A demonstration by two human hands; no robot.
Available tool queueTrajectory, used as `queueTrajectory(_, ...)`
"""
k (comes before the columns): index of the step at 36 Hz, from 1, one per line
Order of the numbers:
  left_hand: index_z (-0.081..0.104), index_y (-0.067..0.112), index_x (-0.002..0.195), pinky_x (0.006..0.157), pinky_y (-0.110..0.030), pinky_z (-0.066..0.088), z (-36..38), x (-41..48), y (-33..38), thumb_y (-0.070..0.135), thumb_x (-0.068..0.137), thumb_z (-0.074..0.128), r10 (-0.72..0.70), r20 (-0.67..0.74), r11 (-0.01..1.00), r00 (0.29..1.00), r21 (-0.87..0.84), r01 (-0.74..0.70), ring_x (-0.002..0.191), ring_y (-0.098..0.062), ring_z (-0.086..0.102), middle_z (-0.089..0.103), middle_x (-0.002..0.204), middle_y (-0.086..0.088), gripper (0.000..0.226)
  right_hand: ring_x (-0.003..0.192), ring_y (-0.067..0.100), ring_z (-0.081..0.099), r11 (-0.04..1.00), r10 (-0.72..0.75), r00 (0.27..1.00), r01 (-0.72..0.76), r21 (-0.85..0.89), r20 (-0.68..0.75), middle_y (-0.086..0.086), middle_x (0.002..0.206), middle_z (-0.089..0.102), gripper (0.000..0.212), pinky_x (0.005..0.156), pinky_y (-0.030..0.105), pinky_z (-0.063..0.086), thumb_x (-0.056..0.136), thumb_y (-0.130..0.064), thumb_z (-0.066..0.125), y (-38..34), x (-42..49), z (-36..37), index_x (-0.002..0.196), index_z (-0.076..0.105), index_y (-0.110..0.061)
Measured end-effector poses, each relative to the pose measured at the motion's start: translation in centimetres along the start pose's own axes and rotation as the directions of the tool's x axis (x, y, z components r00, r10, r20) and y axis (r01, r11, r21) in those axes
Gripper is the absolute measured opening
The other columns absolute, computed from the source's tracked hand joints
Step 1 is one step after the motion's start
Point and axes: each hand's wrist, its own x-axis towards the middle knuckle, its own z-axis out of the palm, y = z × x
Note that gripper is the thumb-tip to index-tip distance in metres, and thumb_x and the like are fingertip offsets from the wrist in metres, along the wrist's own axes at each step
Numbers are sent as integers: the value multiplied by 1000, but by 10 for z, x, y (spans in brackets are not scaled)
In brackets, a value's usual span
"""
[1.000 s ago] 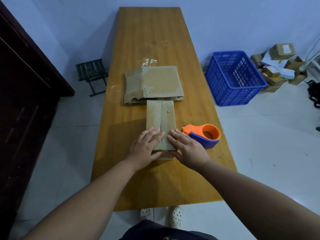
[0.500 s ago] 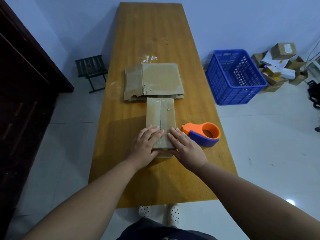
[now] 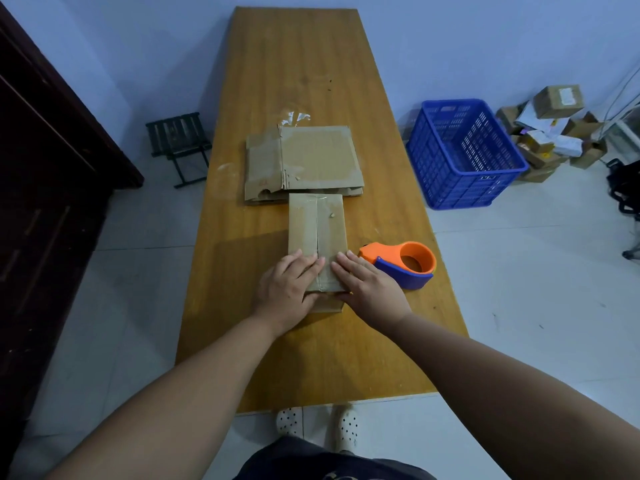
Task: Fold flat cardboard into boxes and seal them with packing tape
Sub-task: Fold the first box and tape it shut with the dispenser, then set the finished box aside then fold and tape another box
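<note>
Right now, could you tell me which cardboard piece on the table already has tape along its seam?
The narrow box under both hands, beside the tape dispenser. The wider flat stack behind it lies unfolded.

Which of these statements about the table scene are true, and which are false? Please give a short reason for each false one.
1. Both hands press flat on the small cardboard box. True: left hand and right hand lie on its near end.
2. The tape dispenser is in the right hand. False: it lies on the wooden table beside that hand.
3. The flattened cardboard lies beyond the box. True.
4. The blue crate stands on the table. False: it is on the floor.
</note>
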Motion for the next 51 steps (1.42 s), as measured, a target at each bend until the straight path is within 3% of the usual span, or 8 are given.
queueTrajectory(10, 33, 28, 146, 110, -39, 24, -18, 5, -7, 58, 89, 46, -36, 167, 973, 985, -218, 72, 137, -14, 18, 32, 148, 9, 66, 136, 17, 39, 899, 256, 950, -302, 318, 179, -1, 149, 41, 57, 109, 30, 34, 92, -45, 56, 0, 7, -11, 142, 45, -19)
queueTrajectory(15, 34, 28, 145, 105, -34, 29, -23, 9, 5, 54, 92, 44, -387, 4, 805, 922, -486, 341, 136, -15, 25, 30, 150, 6, 60, 136, 24, 39, 419, 635, 669, -718, 556, 386, 6, 154, 33, 71, 107, 42, 39, 94, -46, 53, -8, 33, -13, 152, 17, -27)
queueTrajectory(19, 16, 31, 149, 98, -43, 41, -22, 16, 12, 51, 90, 52, -676, 231, 430, 699, -647, 630, 134, -26, 34, 23, 153, -3, 72, 136, 29, 39, 88, 527, 512, -827, 555, 678, 9, 154, 33, 64, 106, 45, 40, 97, -46, 48, -17, 44, -18, 152, 21, -28)
queueTrajectory(31, -15, 39, 147, 103, -58, 31, -48, 15, -5, 65, 64, 74, -787, 402, 180, 468, -577, 797, 137, -39, 21, 7, 154, -12, 125, 132, 22, 41, 644, 288, 794, -574, 505, 535, 4, 150, 38, 72, 103, 35, 39, 91, -47, 58, -70, 38, -22, 150, 17, -41)
queueTrajectory(35, -10, 51, 143, 95, -55, 38, -52, 7, -7, 58, 71, 72, -762, 392, 197, 514, -617, 762, 126, -40, 31, 16, 145, -13, 110, 134, 22, 40, 638, 274, 785, -581, 506, 555, 2, 151, 37, 74, 101, 36, 41, 87, -52, 61, -69, 40, -22, 149, 22, -42)
queueTrajectory(40, -15, 60, 137, 83, -48, 38, -54, -4, -7, 51, 73, 74, -755, 317, 226, 574, -696, 682, 119, -41, 38, 20, 143, -15, 110, 127, 24, 46, 356, 459, 702, -707, 611, 545, 7, 144, 43, 69, 91, 35, 48, 87, -61, 52, -62, 44, -28, 147, 30, -34)
queueTrajectory(45, -19, 54, 140, 104, -49, 34, -65, -10, -8, 56, 60, 77, -595, 265, 226, 759, -851, 474, 131, -30, 32, 23, 149, -7, 125, 130, 31, 42, 290, 673, 575, -783, 550, 465, 11, 148, 36, 81, 102, 47, 43, 83, -66, 54, -38, 52, -41, 149, 27, -28)
queueTrajectory(51, -9, 63, 137, 92, -34, 46, -72, -13, -9, 61, 53, 75, -353, 283, 208, 892, -906, 370, 122, -11, 45, 40, 128, 25, 119, 83, 5, 66, 107, 502, 675, -669, 735, 541, -14, 103, 66, 45, 62, 18, 48, 80, -54, 69, -26, 55, -65, 115, 53, -30)
